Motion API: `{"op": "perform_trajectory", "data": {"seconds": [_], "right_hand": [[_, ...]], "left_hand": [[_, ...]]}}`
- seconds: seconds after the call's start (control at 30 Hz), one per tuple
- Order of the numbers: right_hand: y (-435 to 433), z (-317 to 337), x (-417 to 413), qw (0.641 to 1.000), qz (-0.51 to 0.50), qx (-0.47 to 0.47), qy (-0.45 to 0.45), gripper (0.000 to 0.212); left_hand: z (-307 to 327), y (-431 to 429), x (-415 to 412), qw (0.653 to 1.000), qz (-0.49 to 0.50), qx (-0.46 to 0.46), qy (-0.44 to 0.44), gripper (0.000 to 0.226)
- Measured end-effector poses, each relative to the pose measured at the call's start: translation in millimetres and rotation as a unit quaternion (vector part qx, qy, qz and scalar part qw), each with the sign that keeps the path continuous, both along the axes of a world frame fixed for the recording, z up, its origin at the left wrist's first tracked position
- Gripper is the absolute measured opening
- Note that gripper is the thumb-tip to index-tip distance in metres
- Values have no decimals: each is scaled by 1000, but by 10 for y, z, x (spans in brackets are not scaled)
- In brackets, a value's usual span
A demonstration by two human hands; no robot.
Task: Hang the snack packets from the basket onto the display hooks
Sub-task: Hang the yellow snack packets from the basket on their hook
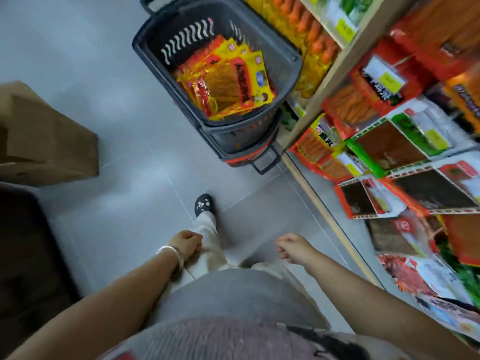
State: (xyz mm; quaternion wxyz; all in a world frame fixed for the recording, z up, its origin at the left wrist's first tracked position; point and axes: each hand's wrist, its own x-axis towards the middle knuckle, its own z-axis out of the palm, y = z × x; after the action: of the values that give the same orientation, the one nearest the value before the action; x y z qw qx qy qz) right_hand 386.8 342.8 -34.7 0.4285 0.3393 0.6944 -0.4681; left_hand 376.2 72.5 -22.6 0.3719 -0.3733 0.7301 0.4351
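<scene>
Grey top (233,294) fills the lower edge, and both bare arms hang down from it over the tiled floor (117,126). The left grip (185,245), with a silver bracelet (172,253) at its wrist, is loosely curled and grasps nothing; the right grip (289,246) is likewise relaxed and unladen. Between and ahead of them one dark patterned shoe (204,205) stands on the tiles. Further ahead, well apart from both grips, the black basket (293,63) sits nested in a second one (241,133) on the floor, just beside the wooden shelf upright (337,71). Yellow and red snack packets (228,84) lie piled inside it. To the right, blurred packets (389,141) hang in rows on the display. A cardboard box (44,141) lies at the left.
</scene>
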Motion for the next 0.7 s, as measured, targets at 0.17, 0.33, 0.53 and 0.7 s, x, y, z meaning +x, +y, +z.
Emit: {"op": "perform_trajectory", "data": {"seconds": [0.17, 0.33, 0.53, 0.7], "right_hand": [[-419, 201, -1088, 998, -26, 4, 61, 14], [-872, 380, -2048, 987, -102, -26, 120, 9], [-1148, 391, -2992, 951, -260, -118, 121, 6], [-1146, -8, -3605, 917, -364, -158, 30, 30]], "left_hand": [[31, -520, -865, 999, -8, 35, 10, 18], [85, -984, -1767, 999, -25, 42, 9, 6], [143, -1170, -2647, 996, -60, 6, 72, 15], [94, -919, -3144, 993, -47, 36, 106, 20]]}}
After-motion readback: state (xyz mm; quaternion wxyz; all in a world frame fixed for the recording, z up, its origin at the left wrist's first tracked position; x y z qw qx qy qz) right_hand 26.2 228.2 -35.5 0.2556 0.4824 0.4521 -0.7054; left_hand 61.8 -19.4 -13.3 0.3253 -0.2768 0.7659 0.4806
